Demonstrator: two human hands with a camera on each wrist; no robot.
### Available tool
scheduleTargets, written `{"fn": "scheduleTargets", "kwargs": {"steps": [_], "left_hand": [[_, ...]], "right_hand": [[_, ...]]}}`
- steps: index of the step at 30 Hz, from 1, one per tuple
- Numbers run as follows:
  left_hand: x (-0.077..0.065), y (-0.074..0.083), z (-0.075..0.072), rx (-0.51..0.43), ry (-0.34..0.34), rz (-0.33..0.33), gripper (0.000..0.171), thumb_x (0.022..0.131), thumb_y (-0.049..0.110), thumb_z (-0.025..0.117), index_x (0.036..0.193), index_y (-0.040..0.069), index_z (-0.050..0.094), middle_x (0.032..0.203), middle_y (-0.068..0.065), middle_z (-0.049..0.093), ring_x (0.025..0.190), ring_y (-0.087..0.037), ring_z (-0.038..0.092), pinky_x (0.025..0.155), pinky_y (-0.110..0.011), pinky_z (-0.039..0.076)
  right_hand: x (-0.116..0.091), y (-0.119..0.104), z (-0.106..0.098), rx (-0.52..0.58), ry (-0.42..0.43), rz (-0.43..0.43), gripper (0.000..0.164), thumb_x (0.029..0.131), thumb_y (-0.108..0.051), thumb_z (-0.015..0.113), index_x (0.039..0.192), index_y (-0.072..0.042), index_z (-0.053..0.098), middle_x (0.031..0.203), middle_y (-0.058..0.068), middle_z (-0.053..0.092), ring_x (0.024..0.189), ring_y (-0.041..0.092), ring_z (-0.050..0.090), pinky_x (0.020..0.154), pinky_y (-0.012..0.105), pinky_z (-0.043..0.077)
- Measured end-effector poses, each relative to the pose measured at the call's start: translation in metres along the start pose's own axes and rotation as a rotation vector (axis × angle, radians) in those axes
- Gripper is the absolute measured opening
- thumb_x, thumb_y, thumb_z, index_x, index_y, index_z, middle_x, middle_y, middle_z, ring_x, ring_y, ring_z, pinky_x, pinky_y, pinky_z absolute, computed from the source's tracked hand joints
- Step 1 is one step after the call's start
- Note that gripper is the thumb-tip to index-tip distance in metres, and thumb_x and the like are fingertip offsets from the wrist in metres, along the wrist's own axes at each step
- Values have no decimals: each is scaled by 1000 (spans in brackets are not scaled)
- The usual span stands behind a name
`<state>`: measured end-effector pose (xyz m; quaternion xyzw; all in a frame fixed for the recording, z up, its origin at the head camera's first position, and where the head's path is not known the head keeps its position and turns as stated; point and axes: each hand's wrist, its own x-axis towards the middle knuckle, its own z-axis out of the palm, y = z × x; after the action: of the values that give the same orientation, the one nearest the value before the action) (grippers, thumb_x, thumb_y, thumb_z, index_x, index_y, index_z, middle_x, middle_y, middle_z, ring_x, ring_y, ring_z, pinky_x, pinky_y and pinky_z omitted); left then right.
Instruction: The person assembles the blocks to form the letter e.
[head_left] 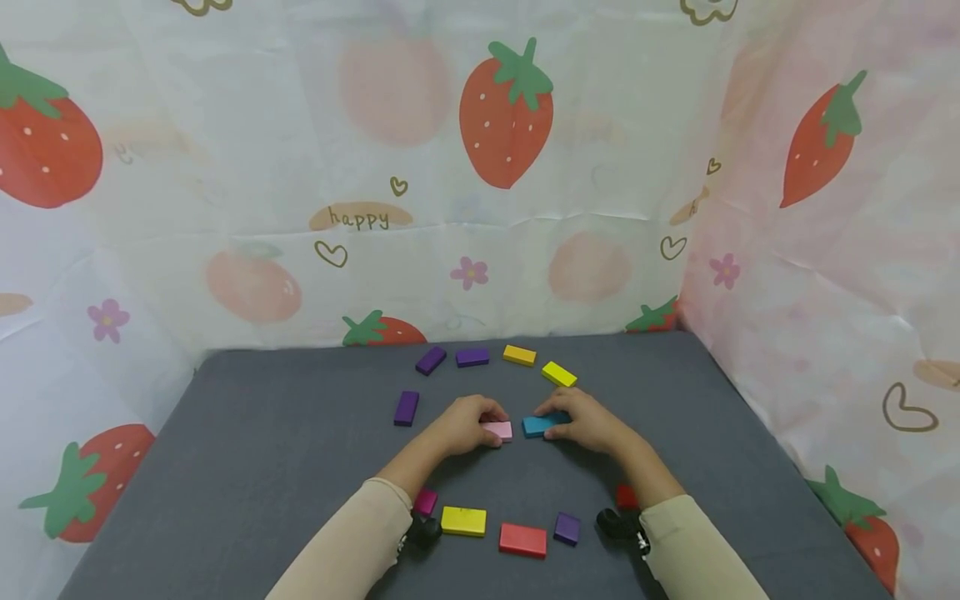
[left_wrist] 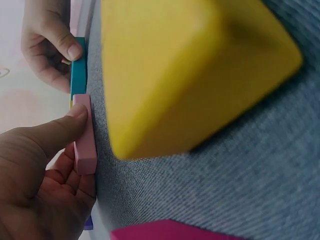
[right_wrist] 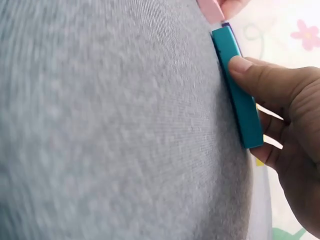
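Near the middle of the grey cloth, my left hand (head_left: 463, 427) pinches a pink block (head_left: 498, 431) between thumb and fingers. Just to its right, a blue block (head_left: 536, 427) is pinched by my right hand (head_left: 588, 423), thumb on the near side and fingers behind. A small gap separates the two blocks in the head view. The left wrist view shows the thumb on the near long face of the pink block (left_wrist: 85, 137). Seen from the right wrist, the blue block (right_wrist: 240, 95) lies lengthwise along the cloth.
Purple blocks (head_left: 472, 357), an orange block (head_left: 519, 356) and a yellow block (head_left: 559, 374) form an arc behind the hands. Nearer lie a magenta block (head_left: 425, 502), another yellow block (head_left: 463, 521), a red block (head_left: 522, 540) and a small purple block (head_left: 567, 528). A printed curtain (head_left: 435, 208) hangs behind.
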<state>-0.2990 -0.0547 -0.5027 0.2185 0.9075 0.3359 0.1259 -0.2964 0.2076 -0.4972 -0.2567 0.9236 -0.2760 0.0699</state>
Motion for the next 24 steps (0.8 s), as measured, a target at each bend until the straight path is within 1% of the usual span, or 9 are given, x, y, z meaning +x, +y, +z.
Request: {"fn": "scheduleTargets", "kwargs": {"steps": [5, 11, 19, 24], "left_hand": [[0, 0, 0, -26, 0, -16, 25, 89, 17, 81, 114, 16, 75, 102, 3, 67, 93, -15, 57, 92, -37, 49], [0, 0, 0, -31, 1, -18, 24, 89, 17, 81, 112, 16, 75, 102, 3, 68, 92, -14, 57, 92, -37, 49], [0, 2, -1, -37, 2, -21, 23, 89, 18, 81, 111, 16, 75, 101, 3, 67, 91, -14, 57, 91, -37, 49], [1, 1, -1, -28, 2, -17, 24, 88, 18, 82, 111, 16, 75, 100, 3, 67, 91, -14, 57, 89, -36, 48]], "right_hand": [[3, -4, 4, 4, -13, -33, 29, 92, -24, 78, 120, -17, 75, 117, -2, 66, 109, 19, 58, 97, 45, 48], [7, -6, 9, 27, -18, -24, 28, 91, -24, 79, 119, -19, 75, 115, -3, 65, 106, 16, 57, 95, 42, 47], [10, -8, 12, 35, -12, -16, 28, 91, -24, 79, 118, -19, 75, 115, -4, 65, 108, 17, 58, 97, 44, 47], [12, -11, 13, 33, -14, -12, 27, 91, -24, 79, 117, -19, 75, 115, -4, 65, 109, 18, 58, 98, 44, 48]]}}
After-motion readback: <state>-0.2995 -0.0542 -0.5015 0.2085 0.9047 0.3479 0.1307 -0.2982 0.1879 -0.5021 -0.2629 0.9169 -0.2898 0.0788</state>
